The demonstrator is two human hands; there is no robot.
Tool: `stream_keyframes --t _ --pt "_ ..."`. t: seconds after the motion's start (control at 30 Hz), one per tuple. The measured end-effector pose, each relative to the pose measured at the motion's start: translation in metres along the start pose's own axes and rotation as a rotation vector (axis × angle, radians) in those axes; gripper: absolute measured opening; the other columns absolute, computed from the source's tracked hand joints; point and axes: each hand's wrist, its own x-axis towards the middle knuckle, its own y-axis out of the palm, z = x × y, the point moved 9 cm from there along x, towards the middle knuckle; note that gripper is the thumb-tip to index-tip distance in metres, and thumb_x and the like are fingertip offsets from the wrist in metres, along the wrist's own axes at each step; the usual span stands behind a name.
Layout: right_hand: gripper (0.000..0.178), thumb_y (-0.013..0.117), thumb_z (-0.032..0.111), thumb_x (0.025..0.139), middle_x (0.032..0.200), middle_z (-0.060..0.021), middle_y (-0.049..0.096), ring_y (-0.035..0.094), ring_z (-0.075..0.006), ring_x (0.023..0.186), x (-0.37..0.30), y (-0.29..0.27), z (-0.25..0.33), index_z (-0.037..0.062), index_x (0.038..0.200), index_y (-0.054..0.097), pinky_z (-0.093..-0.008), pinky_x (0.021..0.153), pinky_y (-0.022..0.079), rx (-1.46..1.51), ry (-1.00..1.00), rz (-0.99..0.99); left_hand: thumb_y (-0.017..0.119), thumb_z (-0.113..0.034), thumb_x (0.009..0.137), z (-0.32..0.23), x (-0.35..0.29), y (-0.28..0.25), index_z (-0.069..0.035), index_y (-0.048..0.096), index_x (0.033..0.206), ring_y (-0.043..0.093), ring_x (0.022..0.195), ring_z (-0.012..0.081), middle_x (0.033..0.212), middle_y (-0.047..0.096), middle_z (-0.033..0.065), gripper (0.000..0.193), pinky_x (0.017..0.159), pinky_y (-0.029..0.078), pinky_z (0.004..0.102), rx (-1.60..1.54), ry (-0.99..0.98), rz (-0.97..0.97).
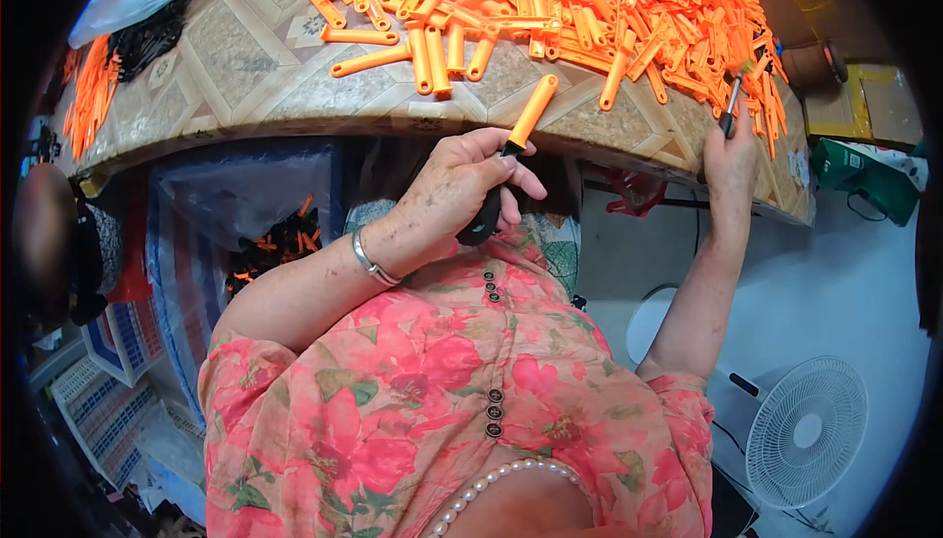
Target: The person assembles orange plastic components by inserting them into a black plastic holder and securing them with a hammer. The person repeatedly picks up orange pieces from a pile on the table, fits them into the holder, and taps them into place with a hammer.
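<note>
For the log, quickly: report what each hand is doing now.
Left hand: closed around a black-and-orange piece.
Right hand: closed on a slim black-handled tool.

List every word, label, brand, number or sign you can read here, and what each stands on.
No text is clear enough to quote.
Green bag: small pale marking, too small to read.
Black handle in the left hand: tiny mark, too blurred to read.

piled pieces (535, 27) are bright orange. held sleeve (534, 111): orange, on black handle (479, 226). slim tool (728, 122): black grip, silvery shaft. tabletop (236, 56) shows beige-brown diamonds. blouse (422, 361): tan, pink floral, green leaves. bracelet (365, 261): silver. necklace (530, 463): white. fan (807, 430): white.
</note>
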Motion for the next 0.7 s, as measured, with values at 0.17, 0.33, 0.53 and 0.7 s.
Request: stream_keyframes --t 0.17,0.33,0.53,0.7 --pt "0.055 0.044 0.002 0.091 0.096 -0.0039 0.059 0.055 -0.0116 0.071 -0.074 -0.012 0.048 0.0069 0.146 0.041 -0.028 0.062 0.046 0.685 -0.253 0.027 0.044 -0.009 0.098 -0.002 0.003 0.0 0.001 0.055 0.119 0.06 0.058 0.0079 0.09 0.069 0.0106 0.026 0.053 0.047 0.0191 0.063 0.012 -0.055" --pt "0.048 0.055 -0.003 0.089 0.099 -0.0105 0.063 0.064 -0.0228 0.08 -0.148 0.024 0.095 0.0096 0.134 0.056 -0.0317 0.07 0.051 0.427 -0.666 0.293 0.044 -0.009 0.097 -0.003 0.003 0.001 0.002 0.055 0.116 0.06 0.058 0.0083 0.091 0.07 0.0105 0.024 0.053 0.048 0.0199 0.022 0.01 -0.101" --pt "0.047 0.061 -0.006 0.085 0.098 -0.0123 0.063 0.065 -0.0247 0.081 -0.15 0.007 0.093 0.0087 0.129 0.061 -0.0324 0.07 0.052 0.425 -0.7 0.084 0.045 -0.01 0.098 0.001 0.004 -0.001 0.002 0.056 0.114 0.061 0.059 0.0093 0.092 0.07 0.0124 0.023 0.053 0.05 0.022 -0.033 0.009 -0.127" --pt "0.048 0.064 -0.005 0.082 0.097 -0.0094 0.064 0.065 -0.0231 0.077 -0.153 0.019 0.095 0.0114 0.127 0.063 -0.0317 0.067 0.053 0.334 -0.768 0.024 0.045 -0.011 0.099 0.0 0.004 0.0 0.002 0.055 0.112 0.063 0.06 0.0107 0.094 0.07 0.0144 0.021 0.054 0.053 0.0234 -0.056 0.023 -0.126"
